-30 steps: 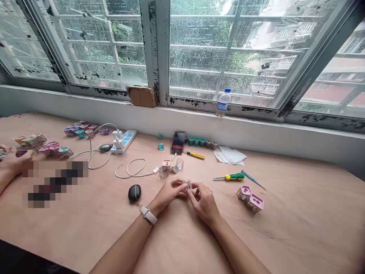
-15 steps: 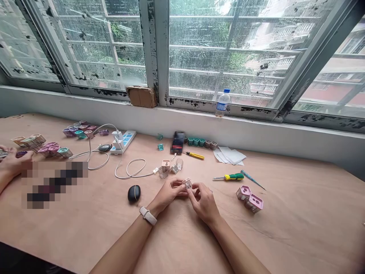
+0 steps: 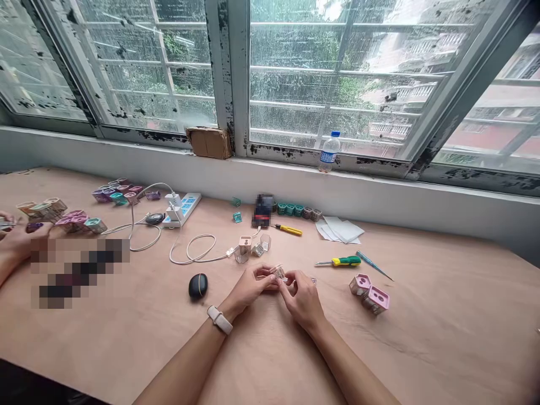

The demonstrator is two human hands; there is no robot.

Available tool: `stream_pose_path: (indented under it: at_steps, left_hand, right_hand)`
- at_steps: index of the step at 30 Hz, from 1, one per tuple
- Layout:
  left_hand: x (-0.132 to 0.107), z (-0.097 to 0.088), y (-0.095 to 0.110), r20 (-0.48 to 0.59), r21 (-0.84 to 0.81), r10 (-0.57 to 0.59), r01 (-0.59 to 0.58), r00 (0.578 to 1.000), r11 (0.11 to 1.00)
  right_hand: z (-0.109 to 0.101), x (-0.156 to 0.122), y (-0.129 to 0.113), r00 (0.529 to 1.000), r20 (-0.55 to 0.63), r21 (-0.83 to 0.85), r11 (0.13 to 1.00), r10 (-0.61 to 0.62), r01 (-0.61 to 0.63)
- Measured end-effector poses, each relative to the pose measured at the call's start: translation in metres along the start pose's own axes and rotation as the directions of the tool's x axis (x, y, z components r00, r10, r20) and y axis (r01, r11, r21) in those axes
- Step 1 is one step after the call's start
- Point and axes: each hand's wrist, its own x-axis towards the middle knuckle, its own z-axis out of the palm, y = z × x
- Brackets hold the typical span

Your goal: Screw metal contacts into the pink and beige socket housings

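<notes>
My left hand (image 3: 251, 285) and my right hand (image 3: 301, 299) meet at the middle of the plywood table (image 3: 270, 349). Both pinch a small clear plastic cube-shaped part (image 3: 277, 272) between the fingertips. A thin clear strip (image 3: 301, 279) runs right from it, partly behind my right fingers. A white watch strap (image 3: 220, 320) circles my left wrist. Several clear and pink-topped parts (image 3: 248, 248) stand just beyond my hands. A black oval case (image 3: 198, 286) lies left of my left hand.
A co-worker's hand (image 3: 14, 242) sits at the far left by several coloured plastic parts (image 3: 54, 214). A power strip (image 3: 181, 209) and white cables lie behind. Screwdrivers (image 3: 346, 260), tweezers (image 3: 374, 265) and pink-topped blocks (image 3: 369, 295) lie right.
The thin clear strip now shows to the right of the cube-shaped part, past my right fingers. My hands stay in nearly the same place, and the view has shifted slightly.
</notes>
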Motion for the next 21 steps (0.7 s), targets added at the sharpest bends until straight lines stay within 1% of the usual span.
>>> stream_pose_path:
  at_steps: [11,16,21]
  left_hand:
    - [-0.0014,0.0025,0.0019,-0.006,-0.008,-0.015,0.015,1.0,1.0]
    - [-0.0028,0.0059,0.0063,-0.02,-0.01,-0.026,0.026,0.999,1.0]
    - [-0.0016,0.0057,0.0049,-0.024,0.0,-0.005,0.005,1.0,1.0]
  right_hand:
    - [0.0025,-0.0013,0.0028,0.995,0.027,0.039,0.994,0.097,-0.098]
    - [0.0015,-0.0009,0.0021,0.995,0.033,0.048,0.994,0.097,-0.099]
    - [0.0024,-0.0009,0.0027,0.994,0.032,0.029,0.994,0.106,-0.107]
